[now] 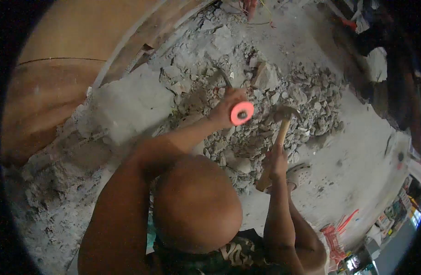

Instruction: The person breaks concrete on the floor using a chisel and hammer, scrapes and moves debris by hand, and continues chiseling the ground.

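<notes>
While the left hand [225,107] is wrapped firmly around a chisel [227,79] with a round pink guard [236,111], the right hand [278,162] is closed on the wooden handle of a hammer [282,132]. The guard sits at the near end of the chisel, with the dark end of the steel showing in its middle; the shaft runs out past the far side of the fist, over the rubble [265,78]. Whether its tip touches the broken pieces cannot be told. The hammer is tilted, its metal head up and to the right of the guard's lower edge, well apart from the chisel, and the butt of its handle showing below the fist.

Grey chunks and crumbs of rubble lie heaped on the floor [352,160] beneath both tools. To the left of the heap is a pale, flat slab [132,103], and beyond it stands a brown panel [54,87]. A bent knee [196,204] rises between the two arms. Near the right hand is a light clog [299,174] with holes, and a red bag [334,240] lies farther right.
</notes>
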Motion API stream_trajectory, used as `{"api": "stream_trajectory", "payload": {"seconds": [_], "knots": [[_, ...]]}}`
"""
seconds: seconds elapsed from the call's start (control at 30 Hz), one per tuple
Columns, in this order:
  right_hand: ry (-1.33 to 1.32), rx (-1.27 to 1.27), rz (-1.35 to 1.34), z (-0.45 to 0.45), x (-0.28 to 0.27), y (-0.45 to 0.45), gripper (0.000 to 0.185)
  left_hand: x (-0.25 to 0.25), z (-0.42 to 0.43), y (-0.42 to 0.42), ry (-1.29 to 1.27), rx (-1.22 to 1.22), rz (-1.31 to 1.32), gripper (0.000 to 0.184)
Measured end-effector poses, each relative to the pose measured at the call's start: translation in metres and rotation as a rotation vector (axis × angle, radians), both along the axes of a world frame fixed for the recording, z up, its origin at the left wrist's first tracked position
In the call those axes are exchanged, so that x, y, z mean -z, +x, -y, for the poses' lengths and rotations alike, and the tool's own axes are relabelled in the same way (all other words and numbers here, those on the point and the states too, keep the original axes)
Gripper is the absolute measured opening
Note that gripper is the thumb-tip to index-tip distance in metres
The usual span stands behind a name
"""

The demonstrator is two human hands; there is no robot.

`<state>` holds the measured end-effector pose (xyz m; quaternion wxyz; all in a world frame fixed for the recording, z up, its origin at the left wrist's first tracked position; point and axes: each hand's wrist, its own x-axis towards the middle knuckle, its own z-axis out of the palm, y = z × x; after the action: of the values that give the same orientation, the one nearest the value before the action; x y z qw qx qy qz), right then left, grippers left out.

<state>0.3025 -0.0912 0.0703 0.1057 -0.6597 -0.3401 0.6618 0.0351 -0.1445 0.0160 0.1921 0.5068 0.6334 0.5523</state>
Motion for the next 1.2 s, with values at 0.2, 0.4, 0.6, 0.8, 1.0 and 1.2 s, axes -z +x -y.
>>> {"api": "stream_trajectory", "payload": {"seconds": [0.2,0.4,0.6,0.8,1.0,1.2], "knots": [[0.108,-0.097,-0.003,0.006,0.021,0.006,0.043,-0.050,0.021,-0.022,-0.281,0.625,0.790,0.045],[0.040,-0.088,-0.068,0.006,0.009,-0.001,0.044,-0.072,-0.034,-0.051,-0.020,0.373,-0.106,0.039],[0.186,-0.160,0.017,0.011,0.003,-0.005,0.042,-0.035,-0.068,-0.083,0.002,0.340,-0.276,0.033],[0.084,-0.045,0.011,0.007,0.010,-0.004,0.041,-0.034,-0.025,-0.031,-0.130,0.377,-0.084,0.031],[0.047,-0.099,0.045,0.002,0.012,0.004,0.040,-0.038,-0.028,-0.054,-0.049,0.261,-0.111,0.035],[0.022,-0.060,-0.029,-0.003,0.010,0.004,0.044,-0.041,-0.049,-0.071,0.055,0.214,-0.065,0.034]]}}
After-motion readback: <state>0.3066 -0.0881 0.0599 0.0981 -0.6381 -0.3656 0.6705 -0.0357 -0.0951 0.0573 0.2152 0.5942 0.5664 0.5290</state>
